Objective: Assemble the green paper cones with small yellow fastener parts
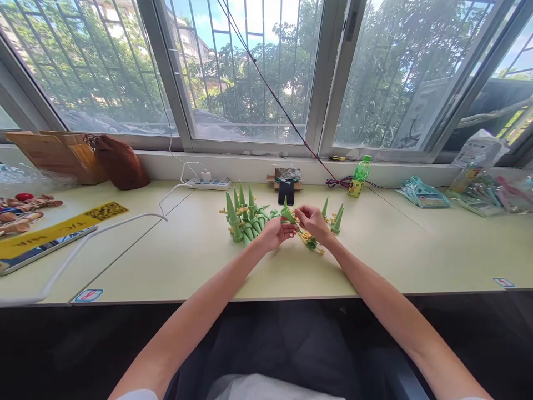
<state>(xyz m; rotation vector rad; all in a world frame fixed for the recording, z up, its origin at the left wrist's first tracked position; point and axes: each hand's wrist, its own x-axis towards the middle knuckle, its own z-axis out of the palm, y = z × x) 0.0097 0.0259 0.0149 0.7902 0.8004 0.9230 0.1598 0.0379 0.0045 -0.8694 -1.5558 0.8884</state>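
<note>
My left hand [275, 232] and my right hand [312, 221] meet over the middle of the pale table [175, 261], both closed on one green cone-shaped spike [287, 214]. The left hand grips it from below, and the right hand's fingers pinch at its end. A cluster of several upright and lying green spikes [245, 214] with small yellow parts stands just left of my hands. Two more green spikes [336, 218] stand right of my right hand. Another spike with yellow parts [310, 242] lies under my right wrist.
A black phone [286, 191] lies behind the spikes near the window sill. A white power strip [207, 182] and its cable sit back left, a green bottle [360, 176] back right. Plastic bags [478, 183] crowd the far right. A yellow-labelled board [54, 233] lies at left.
</note>
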